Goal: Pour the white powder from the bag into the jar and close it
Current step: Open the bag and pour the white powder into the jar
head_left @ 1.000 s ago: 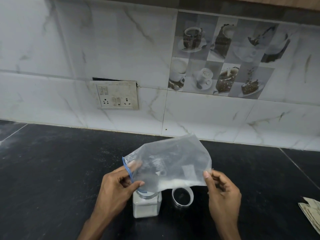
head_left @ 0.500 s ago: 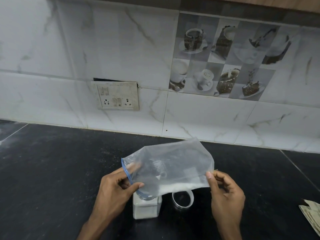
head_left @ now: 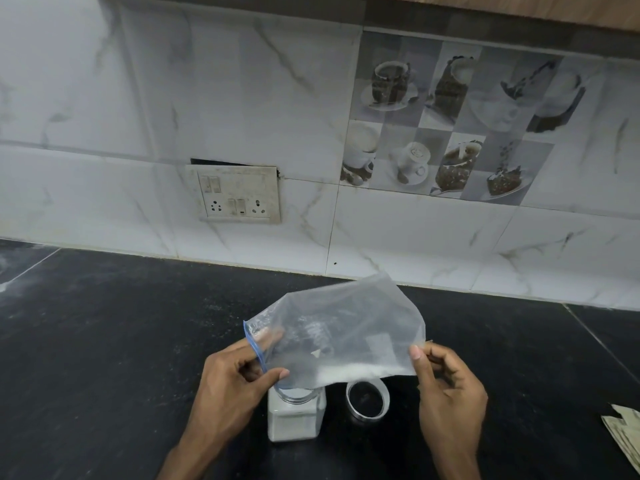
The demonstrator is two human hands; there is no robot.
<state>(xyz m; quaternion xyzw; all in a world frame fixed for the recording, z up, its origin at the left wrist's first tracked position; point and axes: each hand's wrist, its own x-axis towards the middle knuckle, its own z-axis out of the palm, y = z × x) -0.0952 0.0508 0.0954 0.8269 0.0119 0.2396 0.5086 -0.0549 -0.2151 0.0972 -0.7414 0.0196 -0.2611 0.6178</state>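
Bag (head_left: 339,334) is held in the lower centre of the frame, long axis running left to right. Its blue-zip mouth is at the lower left end, just over the open jar (head_left: 296,419). The left hand (head_left: 232,382) pinches the mouth rim, thumb below, a finger showing through the plastic. The right hand (head_left: 450,386) pinches the bag's right edge, its other fingers curled. A strip of powder (head_left: 356,370) lies along the bottom fold, right of the jar opening (so it has to slide left). The jar stands on the dark counter (head_left: 104,341), part full of white. The left hand is nearer to it, almost touching. The lid (head_left: 367,400) sits open side up just right of the jar, below the bag. The next move likely calls for raising the right end. Risk: spill past the jar mouth.
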